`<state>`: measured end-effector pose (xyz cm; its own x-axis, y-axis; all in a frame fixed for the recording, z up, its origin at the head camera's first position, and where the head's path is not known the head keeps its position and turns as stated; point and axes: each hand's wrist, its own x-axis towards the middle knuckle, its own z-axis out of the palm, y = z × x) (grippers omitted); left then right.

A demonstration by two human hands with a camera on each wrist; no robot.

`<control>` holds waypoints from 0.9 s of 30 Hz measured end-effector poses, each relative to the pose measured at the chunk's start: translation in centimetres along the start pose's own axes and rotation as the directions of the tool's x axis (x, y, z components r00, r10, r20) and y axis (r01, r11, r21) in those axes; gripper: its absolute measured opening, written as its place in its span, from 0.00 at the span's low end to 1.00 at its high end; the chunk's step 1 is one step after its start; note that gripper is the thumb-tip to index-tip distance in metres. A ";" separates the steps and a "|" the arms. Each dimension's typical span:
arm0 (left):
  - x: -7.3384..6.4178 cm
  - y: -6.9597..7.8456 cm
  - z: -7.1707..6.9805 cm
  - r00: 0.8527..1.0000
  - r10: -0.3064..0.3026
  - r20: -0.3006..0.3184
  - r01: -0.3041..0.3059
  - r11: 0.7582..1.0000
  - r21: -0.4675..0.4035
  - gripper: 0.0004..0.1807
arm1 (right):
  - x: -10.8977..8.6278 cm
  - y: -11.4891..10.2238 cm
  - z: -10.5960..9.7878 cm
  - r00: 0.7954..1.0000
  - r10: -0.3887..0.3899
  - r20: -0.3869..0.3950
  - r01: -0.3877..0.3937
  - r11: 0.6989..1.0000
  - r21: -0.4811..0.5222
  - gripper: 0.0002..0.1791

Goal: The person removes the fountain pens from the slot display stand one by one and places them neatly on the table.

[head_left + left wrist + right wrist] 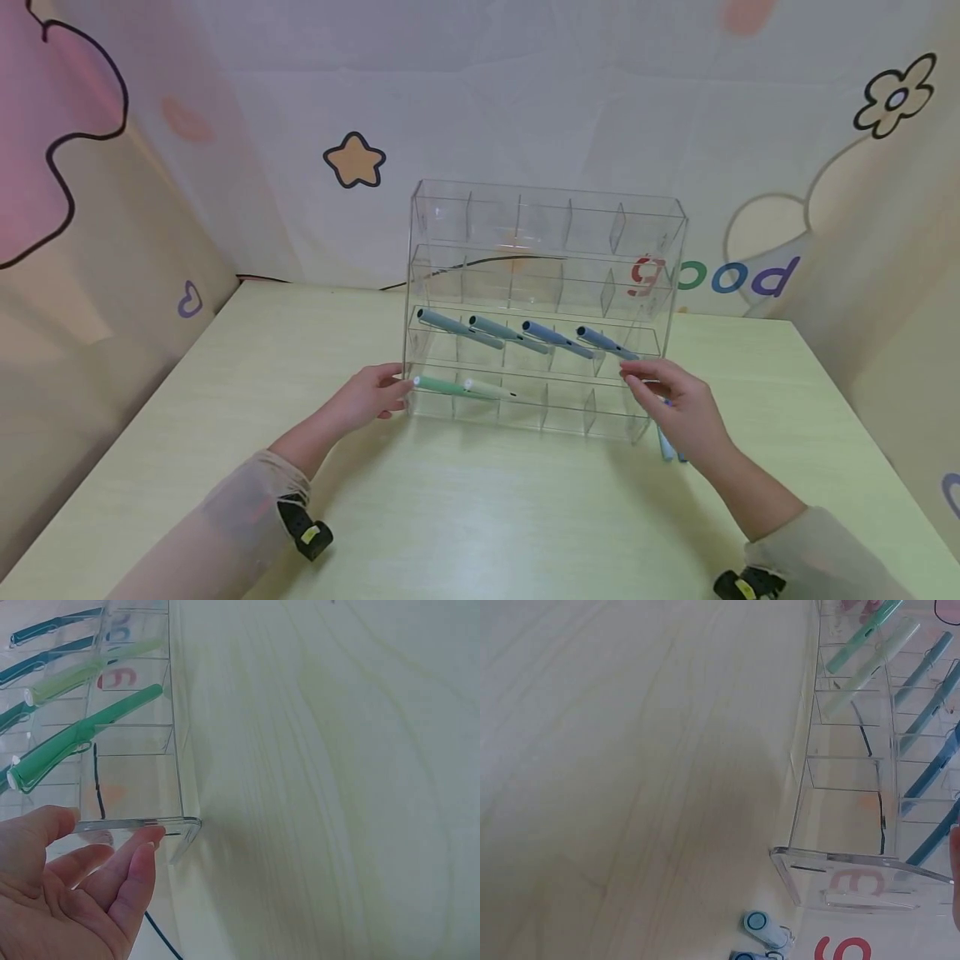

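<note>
A clear acrylic pen rack (pixel 525 375) with stepped rows of compartments stands on the table. My left hand (pixel 369 392) holds its left side panel, with thumb and fingers on either side of the edge in the left wrist view. The right hand (pixel 678 408) is at the rack's right side, thumb and index finger pinching the lower end of a blue pen (pixel 600 340). Three more blue or blue-green pens (pixel 558 339) lean to its left in the same row. A green pen (pixel 82 739) and a pale green pen (pixel 487 389) lie in the bottom row.
Light blue pens (pixel 765 928) lie on the table (pixel 480 517) beyond the rack's right end, partly behind the right hand. A printed cloth backdrop (pixel 285 167) rises behind the table and along both sides. Dark camera straps (pixel 303 527) sit on both wrists.
</note>
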<state>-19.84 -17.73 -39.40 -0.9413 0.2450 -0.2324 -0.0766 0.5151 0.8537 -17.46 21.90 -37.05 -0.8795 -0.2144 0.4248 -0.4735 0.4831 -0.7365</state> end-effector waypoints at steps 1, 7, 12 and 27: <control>0.0 0.0 0.0 1.000 0.000 0.001 0.000 1.000 0.002 0.30 | 0.1 0.0 0.2 1.000 0.003 0.009 -0.003 1.000 0.001 0.13; -0.1 0.0 0.0 1.000 0.003 0.002 -0.003 1.000 0.009 0.31 | 0.5 0.1 1.5 0.997 0.026 0.069 -0.025 1.000 -0.006 0.12; -0.1 0.1 0.0 1.000 0.001 0.007 -0.001 1.000 0.008 0.31 | 0.9 0.4 2.6 0.995 0.008 0.104 -0.009 1.000 0.007 0.11; 0.0 0.0 -0.1 1.000 0.010 0.015 -0.010 1.000 0.001 0.31 | 1.7 0.2 5.1 0.976 0.034 0.216 -0.048 0.997 0.060 0.13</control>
<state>-19.87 -17.83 -39.40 -0.9368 0.2630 -0.2308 -0.0666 0.5136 0.8554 -19.28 17.32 -39.21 -0.8844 -0.3766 0.2756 -0.4328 0.4411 -0.7862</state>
